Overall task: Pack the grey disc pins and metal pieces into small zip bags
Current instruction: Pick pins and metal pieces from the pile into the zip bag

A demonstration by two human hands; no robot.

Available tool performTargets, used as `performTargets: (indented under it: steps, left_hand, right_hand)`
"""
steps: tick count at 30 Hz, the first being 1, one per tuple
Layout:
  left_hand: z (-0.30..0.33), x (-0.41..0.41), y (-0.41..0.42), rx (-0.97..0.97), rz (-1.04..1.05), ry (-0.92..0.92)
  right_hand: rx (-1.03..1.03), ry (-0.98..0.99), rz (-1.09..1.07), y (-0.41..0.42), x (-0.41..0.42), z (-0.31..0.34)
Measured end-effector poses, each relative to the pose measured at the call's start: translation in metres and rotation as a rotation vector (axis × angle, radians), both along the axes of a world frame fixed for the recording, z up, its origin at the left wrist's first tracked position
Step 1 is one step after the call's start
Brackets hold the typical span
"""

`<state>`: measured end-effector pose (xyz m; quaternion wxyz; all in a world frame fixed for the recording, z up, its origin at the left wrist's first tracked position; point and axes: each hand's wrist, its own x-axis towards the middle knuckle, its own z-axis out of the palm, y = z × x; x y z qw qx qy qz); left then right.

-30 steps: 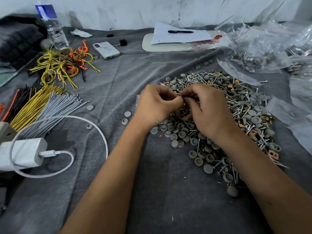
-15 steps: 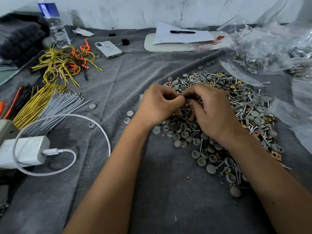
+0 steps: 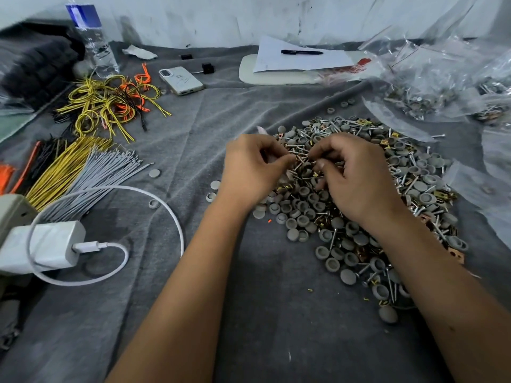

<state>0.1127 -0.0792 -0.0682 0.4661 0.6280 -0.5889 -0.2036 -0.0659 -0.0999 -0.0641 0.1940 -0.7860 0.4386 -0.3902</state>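
While hovering over the heap of grey disc pins and metal pieces (image 3: 356, 205) — left hand (image 3: 253, 172) curled, seemingly pinching a small zip bag (image 3: 284, 176), right hand (image 3: 356, 175) curled, pinching pins — contents hard to tell

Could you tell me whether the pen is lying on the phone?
No, the pen lies on the sheet of paper at the back, well to the right of the phone.

phone (image 3: 181, 80), water bottle (image 3: 92, 40), white charger (image 3: 44, 246), pen (image 3: 301, 52), yellow wires (image 3: 107, 106)
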Motion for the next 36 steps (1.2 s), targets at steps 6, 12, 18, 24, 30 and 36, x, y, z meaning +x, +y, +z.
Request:
performTargets:
  steps: [6, 12, 18, 24, 30, 36]
  left_hand:
    - [0.007, 0.016, -0.003, -0.054, 0.105, 0.316]
    - [0.007, 0.017, -0.004, -0.022, 0.068, 0.468]
    - [0.008, 0.019, -0.003, -0.056, 0.008, 0.607]
    - [0.009, 0.019, -0.005, 0.013, 0.142, 0.712]
    - [0.004, 0.013, -0.004, 0.014, 0.092, 0.512]
    - [0.003, -0.006, -0.001, -0.001, -0.026, 0.076]
  right_hand:
    - [-0.196, 0.363, 0.124, 0.001, 0.005, -0.005]
    - [-0.154, 0.574, 0.103, 0.005, 0.011, -0.006]
    - [-0.129, 0.579, 0.101, 0.007, 0.017, -0.001]
    - [-0.116, 0.523, 0.13, 0.006, 0.015, -0.005]
    - [-0.053, 0.048, 0.048, 0.006, 0.006, 0.002]
    - [0.051, -0.146, 0.005, 0.004, 0.004, 0.002]
